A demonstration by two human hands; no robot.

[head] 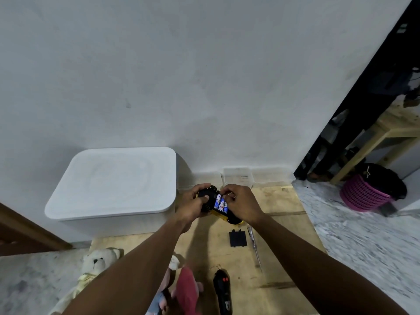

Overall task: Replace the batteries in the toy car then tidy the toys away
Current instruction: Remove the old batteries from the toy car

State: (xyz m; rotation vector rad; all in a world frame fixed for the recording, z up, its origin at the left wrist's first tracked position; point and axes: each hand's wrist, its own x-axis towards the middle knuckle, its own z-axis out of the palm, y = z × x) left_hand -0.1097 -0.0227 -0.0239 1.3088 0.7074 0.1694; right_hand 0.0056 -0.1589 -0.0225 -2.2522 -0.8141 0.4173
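Observation:
A black and yellow toy car is held upside down above the wooden board. Its battery bay is uncovered, with three blue batteries side by side in it. My left hand grips the car's left end, thumb on its underside. My right hand holds the car's right end, and its fingertips pinch at the top of the batteries. The black battery cover lies on the board below the car. A screwdriver lies just right of the cover.
A white lidded storage box stands left against the wall. A cream teddy bear, a pink soft toy and a black remote control lie near the front. A small clear container sits by the wall. A pink basket stands far right.

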